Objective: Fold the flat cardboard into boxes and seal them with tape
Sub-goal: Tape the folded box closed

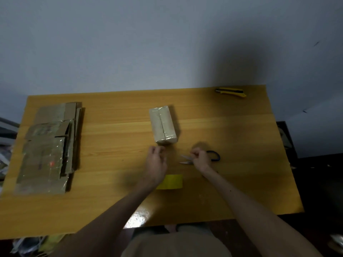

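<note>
tape roll [174,181] partly hidden behind the wrist of the left hand [156,162]; scissors [186,159] covered mid-length by the right hand [201,158]; whether the left hand pinches anything, too blurred to tell.

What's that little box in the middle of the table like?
The small pale cardboard box is closed and wrapped in shiny clear tape, with a seam down the middle of its top. It lies flat on the yellow wooden table, near its centre, long side pointing away from the person. The left hand is at its near end; whether it touches is unclear. The right hand, holding black-handled scissors, is apart from it.
</note>
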